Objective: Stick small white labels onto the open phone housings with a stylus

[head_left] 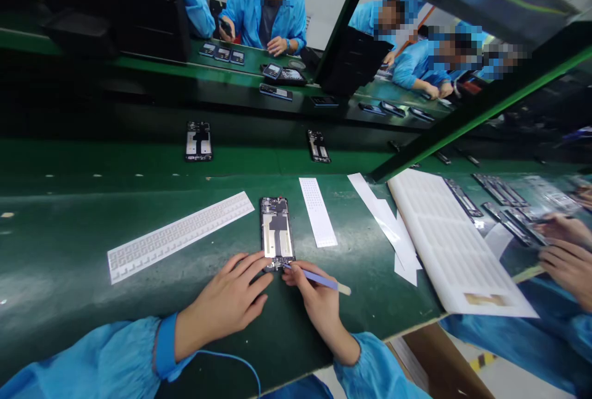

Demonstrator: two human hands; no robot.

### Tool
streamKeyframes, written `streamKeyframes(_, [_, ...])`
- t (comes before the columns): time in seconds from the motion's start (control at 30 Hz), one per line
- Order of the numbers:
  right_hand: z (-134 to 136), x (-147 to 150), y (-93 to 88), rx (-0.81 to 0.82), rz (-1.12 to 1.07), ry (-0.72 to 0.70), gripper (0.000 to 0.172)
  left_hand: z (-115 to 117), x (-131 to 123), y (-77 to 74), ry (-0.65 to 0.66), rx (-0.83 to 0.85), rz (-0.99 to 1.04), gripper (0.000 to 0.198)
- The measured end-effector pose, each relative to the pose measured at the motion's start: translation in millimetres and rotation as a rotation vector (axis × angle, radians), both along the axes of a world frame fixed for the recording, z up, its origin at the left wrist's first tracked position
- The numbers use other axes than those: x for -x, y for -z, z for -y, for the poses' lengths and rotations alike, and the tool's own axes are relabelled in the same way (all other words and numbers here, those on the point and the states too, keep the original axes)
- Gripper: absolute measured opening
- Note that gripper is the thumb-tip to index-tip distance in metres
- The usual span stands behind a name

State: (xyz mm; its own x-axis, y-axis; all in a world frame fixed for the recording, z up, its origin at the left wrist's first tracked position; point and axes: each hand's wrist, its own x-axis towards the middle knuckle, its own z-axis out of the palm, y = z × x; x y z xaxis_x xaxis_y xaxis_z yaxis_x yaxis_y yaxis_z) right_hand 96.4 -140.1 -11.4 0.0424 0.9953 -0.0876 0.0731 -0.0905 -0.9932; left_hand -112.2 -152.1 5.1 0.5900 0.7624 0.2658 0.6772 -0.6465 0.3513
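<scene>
Gripping the tweezers (321, 278), the closed fingers of the right hand (319, 300) should be held light at the six-o'clock end of the opened phone (277, 232). Lying at twelve o'clock on the bench (69, 312), it should be steadied by the left hand's (229, 300) loosely spread fingers.

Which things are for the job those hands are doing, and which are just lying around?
For the job, it seems:
- open phone, left hand at its edge
- purple tool, in the right hand
- long sheet and short sheet, probably

Probably just lying about:
- white strips
- white pad
- phones behind
</scene>
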Motion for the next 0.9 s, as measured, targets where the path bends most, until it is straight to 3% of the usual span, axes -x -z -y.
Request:
streamKeyframes(0.2, [0.0, -1.5, 2.7, -0.005, -0.016, -0.011, 0.023, 0.1, -0.2, 0.0, 0.001, 0.010, -0.025, 0.028])
streamKeyframes(0.43, [-0.1, -3.3, 5.7, 0.005, -0.018, -0.020, 0.023, 0.1, -3.7, 1.5, -0.091, -0.049, -0.044, 0.037])
streamKeyframes(0.9, [-1.3, -2.0, 4.0, 0.010, -0.025, -0.019, 0.026, 1.9, -5.4, 4.9, -0.103, -0.073, -0.082, 0.038])
